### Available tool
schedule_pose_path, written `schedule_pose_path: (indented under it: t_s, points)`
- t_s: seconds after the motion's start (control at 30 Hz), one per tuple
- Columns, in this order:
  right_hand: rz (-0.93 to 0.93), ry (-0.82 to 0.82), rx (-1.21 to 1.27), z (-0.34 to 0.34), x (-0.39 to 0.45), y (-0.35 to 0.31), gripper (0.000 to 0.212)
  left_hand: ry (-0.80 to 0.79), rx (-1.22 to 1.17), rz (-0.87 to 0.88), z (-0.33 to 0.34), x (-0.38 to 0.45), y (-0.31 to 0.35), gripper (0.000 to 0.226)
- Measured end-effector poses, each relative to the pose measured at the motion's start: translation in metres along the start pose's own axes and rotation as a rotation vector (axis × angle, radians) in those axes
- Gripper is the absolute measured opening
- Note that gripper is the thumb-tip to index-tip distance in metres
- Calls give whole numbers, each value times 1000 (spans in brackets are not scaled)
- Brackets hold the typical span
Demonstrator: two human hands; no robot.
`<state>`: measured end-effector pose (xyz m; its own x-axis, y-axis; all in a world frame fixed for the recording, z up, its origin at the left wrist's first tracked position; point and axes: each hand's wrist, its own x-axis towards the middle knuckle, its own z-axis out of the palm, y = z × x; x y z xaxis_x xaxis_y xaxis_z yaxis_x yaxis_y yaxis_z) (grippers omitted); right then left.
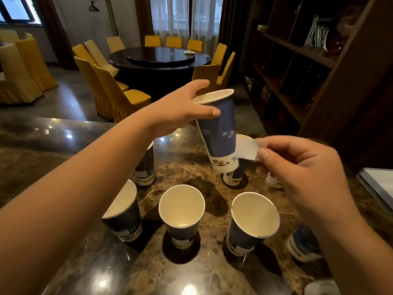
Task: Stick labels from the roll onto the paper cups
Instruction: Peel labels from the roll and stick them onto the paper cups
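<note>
Three open cups (181,211) stand in a row nearest me on the marble bench (63,262). Just beyond them my right hand (302,167) pinches a white label (246,151) between thumb and fingers, touching the lower side of the blue cup (219,133). My left hand (180,111) grips that cup by its rim, tilted, above the bench's far edge.

**Surroundings**

Brown marbled stone countertop (187,167) beneath both hands. Beyond the left hand: round dark wooden dining table (159,58) ringed by yellow fabric-covered chairs (110,88). Dark wooden shelving unit (319,60) above the right hand.
</note>
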<state>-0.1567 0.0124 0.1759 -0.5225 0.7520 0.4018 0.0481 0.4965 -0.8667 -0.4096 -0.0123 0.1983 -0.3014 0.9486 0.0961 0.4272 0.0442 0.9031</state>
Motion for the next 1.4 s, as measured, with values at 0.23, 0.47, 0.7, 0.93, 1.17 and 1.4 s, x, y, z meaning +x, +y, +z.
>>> schedule_pose_path:
  t_s: [0.23, 0.47, 0.7, 0.93, 1.17, 1.4]
  points:
    - [194, -33, 651, 6, 17, -18, 14, 38, -540, 76, 37, -43, 47, 57]
    - [324, -22, 827, 6, 20, -25, 32, 62, -894, -102, 72, -71, 44, 52]
    - [304, -95, 745, 7, 19, -19, 12, -23, -723, -19, 69, -82, 23, 62]
    - [130, -66, 413, 16, 14, -10, 6, 160, -702, -128, 81, -82, 20, 67]
    - [80, -14, 270, 14, 15, -2, 3, 167, -682, -171, 89, -78, 22, 84]
    - [43, -23, 117, 13, 20, 9, 4, 189, -527, -120, 89, -75, 15, 94]
